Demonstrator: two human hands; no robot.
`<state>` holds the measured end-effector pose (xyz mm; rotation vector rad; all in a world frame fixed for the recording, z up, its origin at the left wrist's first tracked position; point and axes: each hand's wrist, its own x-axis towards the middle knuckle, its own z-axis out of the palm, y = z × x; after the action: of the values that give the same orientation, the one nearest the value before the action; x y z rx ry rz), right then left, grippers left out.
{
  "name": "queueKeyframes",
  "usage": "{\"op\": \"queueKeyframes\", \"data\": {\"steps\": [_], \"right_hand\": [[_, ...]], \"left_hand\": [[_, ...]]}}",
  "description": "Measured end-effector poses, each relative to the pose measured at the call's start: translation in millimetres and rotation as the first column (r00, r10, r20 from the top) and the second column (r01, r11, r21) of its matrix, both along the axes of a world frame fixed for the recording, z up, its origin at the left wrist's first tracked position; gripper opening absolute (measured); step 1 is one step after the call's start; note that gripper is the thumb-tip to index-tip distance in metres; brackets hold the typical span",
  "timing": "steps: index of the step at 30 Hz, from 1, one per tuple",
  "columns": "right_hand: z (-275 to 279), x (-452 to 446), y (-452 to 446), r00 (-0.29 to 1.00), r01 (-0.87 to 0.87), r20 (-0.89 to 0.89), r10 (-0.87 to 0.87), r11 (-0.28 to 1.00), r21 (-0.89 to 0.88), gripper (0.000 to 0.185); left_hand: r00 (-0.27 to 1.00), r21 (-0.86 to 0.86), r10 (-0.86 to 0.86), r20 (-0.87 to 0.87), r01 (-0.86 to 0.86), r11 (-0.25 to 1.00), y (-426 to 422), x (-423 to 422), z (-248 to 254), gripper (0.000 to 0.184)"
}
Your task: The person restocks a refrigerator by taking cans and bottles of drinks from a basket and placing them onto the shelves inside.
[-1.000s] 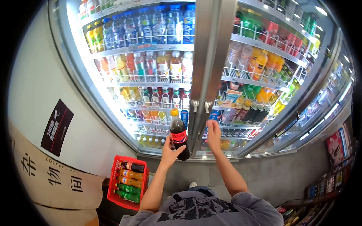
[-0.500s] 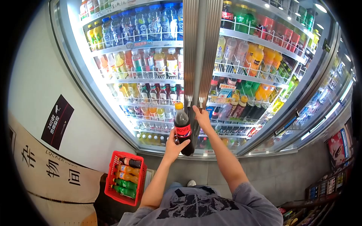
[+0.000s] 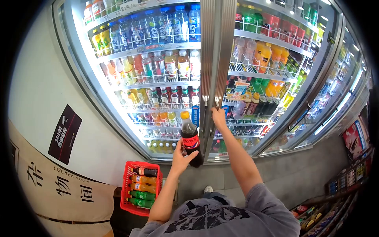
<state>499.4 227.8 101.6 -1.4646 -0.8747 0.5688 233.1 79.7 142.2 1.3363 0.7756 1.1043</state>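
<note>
A cola bottle [image 3: 190,136] with a yellow cap and red label is in my left hand [image 3: 182,160], its fingers wrapped around the lower part. The bottle tilts slightly, in front of the fridge doors. My right hand [image 3: 218,117] is closed on the door handle [image 3: 213,104] at the inner edge of the right glass door. Part of the handle is hidden behind the fingers. Both doors look shut, and their metal frames [image 3: 225,51] meet at the middle.
Shelves of drinks [image 3: 166,85] fill the lit fridge. A red basket [image 3: 125,197] at the lower left holds orange, green and dark bottles. The wall [image 3: 35,91] bears a black sign [image 3: 65,134]. Snack racks [image 3: 335,197] stand at the right.
The view has shifted, so the basket appears farther right. My right hand's fingers have curled in at the door handle. The cola bottle stays in my left hand.
</note>
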Motion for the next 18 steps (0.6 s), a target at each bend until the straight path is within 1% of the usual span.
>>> {"op": "queueKeyframes", "data": {"steps": [1, 2, 4, 5, 8, 10, 11, 12, 14, 16, 17, 18], "right_hand": [[0, -3, -1, 0.998, 0.019, -0.053, -0.018, 1.000, 0.014, 0.033], [-1, -4, -5, 0.998, 0.020, -0.052, -0.019, 1.000, 0.008, 0.033], [-6, -1, -14, 1.000, 0.009, 0.017, -0.009, 1.000, -0.021, 0.033], [-12, -2, -19, 1.000, -0.005, -0.008, 0.005, 1.000, 0.003, 0.033], [9, -19, -64, 0.999, 0.020, -0.034, -0.021, 0.999, -0.033, 0.034], [7, -24, -86, 0.998, 0.049, -0.034, -0.051, 0.997, -0.064, 0.033], [7, -26, -99, 0.998, 0.055, -0.004, -0.056, 0.997, -0.055, 0.030], [6, -28, -111, 0.998, 0.062, 0.027, -0.061, 0.997, -0.048, 0.027], [1, -30, -132, 0.995, 0.099, 0.016, -0.098, 0.994, -0.053, 0.025], [4, -34, -157, 0.997, 0.072, -0.033, -0.073, 0.997, -0.027, 0.024], [0, -34, -167, 0.994, 0.105, 0.024, -0.104, 0.993, -0.051, 0.023], [2, -37, -179, 0.991, 0.130, 0.023, -0.128, 0.990, -0.058, 0.023]], "left_hand": [[1.000, -0.011, 0.001, -0.022, -0.001, 1.000, -1, -7, 0, 0.078], [1.000, -0.016, 0.000, -0.020, 0.000, 1.000, -1, -13, 1, 0.078], [0.998, -0.011, -0.001, -0.063, 0.001, 1.000, 1, -23, 3, 0.077], [0.998, -0.016, -0.008, -0.062, 0.007, 1.000, 4, -27, 2, 0.077], [0.999, -0.034, -0.022, -0.030, 0.021, 0.999, 9, -27, -8, 0.076], [1.000, -0.013, -0.028, 0.005, 0.028, 1.000, 12, -22, -10, 0.075], [0.999, 0.002, -0.045, 0.020, 0.045, 0.999, 12, -19, -9, 0.076], [0.997, -0.003, -0.069, 0.017, 0.069, 0.998, 12, -17, -9, 0.076], [0.998, 0.043, -0.058, -0.018, 0.059, 0.997, 8, -10, -10, 0.077], [0.993, 0.030, -0.119, 0.004, 0.118, 0.992, 1, -5, -6, 0.078], [0.988, 0.024, -0.152, -0.007, 0.152, 0.988, -3, -2, -4, 0.079], [0.983, 0.019, -0.185, -0.021, 0.185, 0.983, -8, 0, -4, 0.079]]}}
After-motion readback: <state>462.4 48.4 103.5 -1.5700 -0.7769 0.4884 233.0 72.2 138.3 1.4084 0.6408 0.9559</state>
